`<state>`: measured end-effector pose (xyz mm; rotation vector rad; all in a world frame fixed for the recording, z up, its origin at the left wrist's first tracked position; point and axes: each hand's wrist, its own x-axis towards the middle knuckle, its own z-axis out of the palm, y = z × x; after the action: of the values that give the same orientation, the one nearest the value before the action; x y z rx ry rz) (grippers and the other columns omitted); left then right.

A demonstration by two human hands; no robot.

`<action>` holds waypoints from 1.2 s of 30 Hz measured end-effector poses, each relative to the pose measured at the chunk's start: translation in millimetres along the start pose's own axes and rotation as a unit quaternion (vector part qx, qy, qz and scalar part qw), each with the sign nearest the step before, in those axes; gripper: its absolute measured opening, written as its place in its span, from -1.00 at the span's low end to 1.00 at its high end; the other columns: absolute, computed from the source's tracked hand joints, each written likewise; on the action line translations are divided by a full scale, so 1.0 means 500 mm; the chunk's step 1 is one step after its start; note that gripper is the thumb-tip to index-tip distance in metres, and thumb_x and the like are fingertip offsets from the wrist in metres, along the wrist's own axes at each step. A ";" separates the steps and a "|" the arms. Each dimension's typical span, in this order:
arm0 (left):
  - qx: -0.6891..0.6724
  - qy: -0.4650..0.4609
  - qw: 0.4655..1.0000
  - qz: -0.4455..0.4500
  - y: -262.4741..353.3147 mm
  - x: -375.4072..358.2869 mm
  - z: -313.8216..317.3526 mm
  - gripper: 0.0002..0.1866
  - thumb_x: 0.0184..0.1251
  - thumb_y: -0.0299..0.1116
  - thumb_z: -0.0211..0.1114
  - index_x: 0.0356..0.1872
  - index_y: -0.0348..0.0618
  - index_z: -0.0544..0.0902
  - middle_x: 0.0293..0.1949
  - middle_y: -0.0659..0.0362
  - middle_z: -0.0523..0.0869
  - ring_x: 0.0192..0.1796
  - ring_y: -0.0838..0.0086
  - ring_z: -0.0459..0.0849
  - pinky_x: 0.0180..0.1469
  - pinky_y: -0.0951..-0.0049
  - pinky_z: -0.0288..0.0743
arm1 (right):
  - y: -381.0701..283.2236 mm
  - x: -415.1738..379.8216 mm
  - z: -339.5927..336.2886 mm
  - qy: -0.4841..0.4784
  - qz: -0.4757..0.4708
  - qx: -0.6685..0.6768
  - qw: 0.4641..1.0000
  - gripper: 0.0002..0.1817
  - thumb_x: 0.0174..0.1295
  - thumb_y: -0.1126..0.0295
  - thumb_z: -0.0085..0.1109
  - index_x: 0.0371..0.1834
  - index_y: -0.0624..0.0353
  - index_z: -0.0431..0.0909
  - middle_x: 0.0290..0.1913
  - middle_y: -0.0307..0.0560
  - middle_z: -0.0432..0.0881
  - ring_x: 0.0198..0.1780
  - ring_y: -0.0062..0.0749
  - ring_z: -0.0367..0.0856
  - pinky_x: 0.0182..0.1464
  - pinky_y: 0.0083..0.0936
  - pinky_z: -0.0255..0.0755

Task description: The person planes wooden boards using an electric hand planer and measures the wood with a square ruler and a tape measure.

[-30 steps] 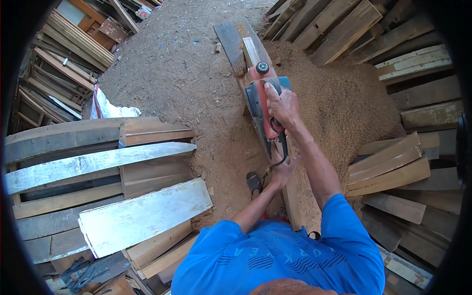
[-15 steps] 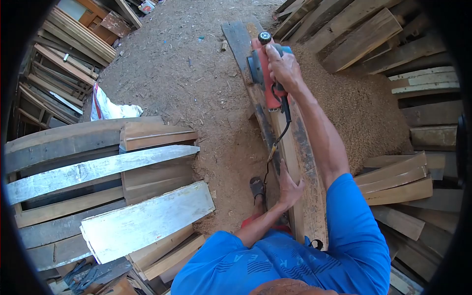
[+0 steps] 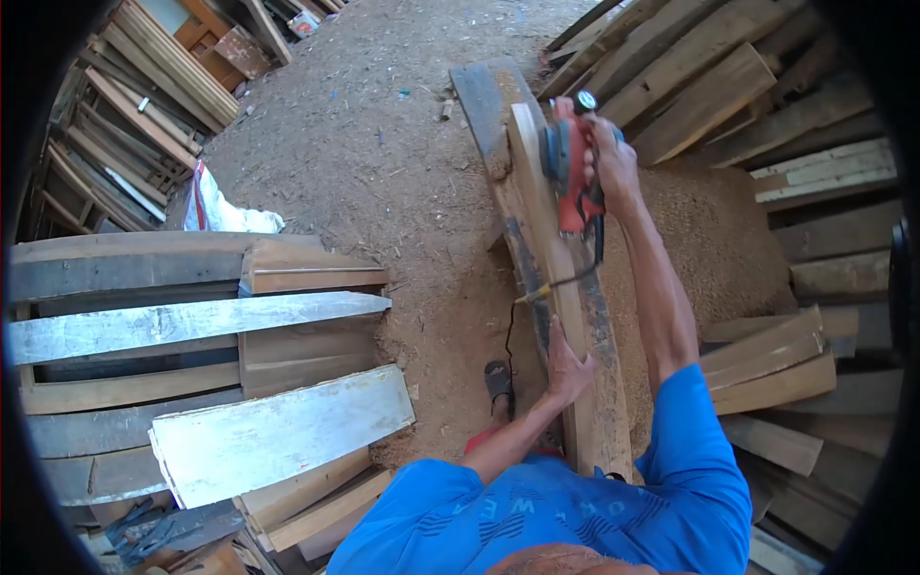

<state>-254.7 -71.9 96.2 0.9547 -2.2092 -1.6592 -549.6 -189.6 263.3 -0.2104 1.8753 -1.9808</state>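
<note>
My right hand (image 3: 616, 163) is closed around the handle of a red electric planer (image 3: 572, 158), which is tilted and off to the right side of a long wooden strip (image 3: 553, 240). A round dark knob sits at the planer's front end. The strip lies lengthwise along a worn plank bench (image 3: 609, 383). Nearer my body, my left hand (image 3: 569, 372) grips the strip, thumb pointing forward along it; some fingers are hidden. From the planer's rear, a black cord (image 3: 601, 240) with a yellowish joint crosses over the strip and drops left of the bench.
Sawdust and shavings (image 3: 704, 230) are heaped right of the bench. Stacked boards (image 3: 709, 105) line the right side. At left lie more boards, a white-painted panel (image 3: 287, 431) and a white sack (image 3: 230, 213). A sandalled foot (image 3: 498, 381) stands beside the bench.
My right hand has moved the planer off the strip to the right and tilted it, uncovering the strip's far end. The cord swung right with it. My left hand stays on the strip.
</note>
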 end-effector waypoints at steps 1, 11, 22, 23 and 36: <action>-0.031 -0.022 0.999 -0.003 -0.003 -0.001 -0.005 0.08 0.18 -0.36 0.41 0.60 -0.52 -0.10 0.53 -0.38 0.21 0.59 -0.16 0.21 0.61 0.14 0.11 | 0.010 -0.044 -0.045 0.008 0.022 0.012 1.000 -0.54 0.50 -0.16 0.10 -0.21 0.03 0.62 -0.56 -0.43 0.45 -0.62 -0.72 0.37 -0.59 -0.62 0.25; 0.160 -0.263 0.951 -0.026 -0.168 -0.188 -0.007 0.08 0.51 0.27 0.08 0.53 -0.69 0.00 0.50 -0.55 0.18 0.59 -0.29 0.17 0.61 0.07 0.11 | 0.110 -0.553 -0.406 0.101 0.051 -0.091 0.989 -0.53 0.50 -0.16 0.13 -0.04 0.05 0.60 -0.52 -0.43 0.48 -0.59 -0.73 0.41 -0.56 -0.64 0.30; 0.260 -0.114 0.948 0.143 -0.132 -0.494 -0.151 -0.19 0.21 -0.17 0.41 0.43 -0.42 0.38 0.31 -0.34 0.53 0.38 -0.18 0.48 0.49 -0.03 0.30 | 0.310 -1.026 -0.568 0.024 0.154 -0.173 0.973 -0.54 0.51 -0.06 0.16 -0.01 0.17 0.61 -0.53 -0.38 0.51 -0.60 -0.70 0.43 -0.55 -0.60 0.34; 0.287 -0.099 0.931 0.201 -0.088 -0.492 -0.147 -0.15 0.18 -0.22 0.40 0.47 -0.44 0.32 0.38 -0.37 0.43 0.43 -0.24 0.39 0.52 -0.04 0.24 | 0.326 -1.052 -0.565 0.018 0.161 -0.135 0.978 -0.54 0.51 -0.06 0.16 0.01 0.17 0.61 -0.53 -0.38 0.50 -0.61 -0.69 0.42 -0.56 -0.60 0.33; 0.496 -0.208 0.774 0.336 -0.006 -0.473 -0.077 -0.17 0.16 -0.29 0.37 0.46 -0.49 0.33 0.49 -0.47 0.27 0.42 -0.26 0.38 0.43 -0.04 0.30 | 0.461 -1.167 -0.551 0.042 0.132 -0.165 0.977 -0.35 0.41 -0.15 0.18 0.16 0.30 0.61 -0.18 0.13 0.76 -0.15 -0.13 0.76 -0.02 -0.21 0.59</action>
<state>-52.4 42.1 154.1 -0.2076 -3.2069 -0.3066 -81.4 286.1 108.3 0.0300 2.1535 -1.5210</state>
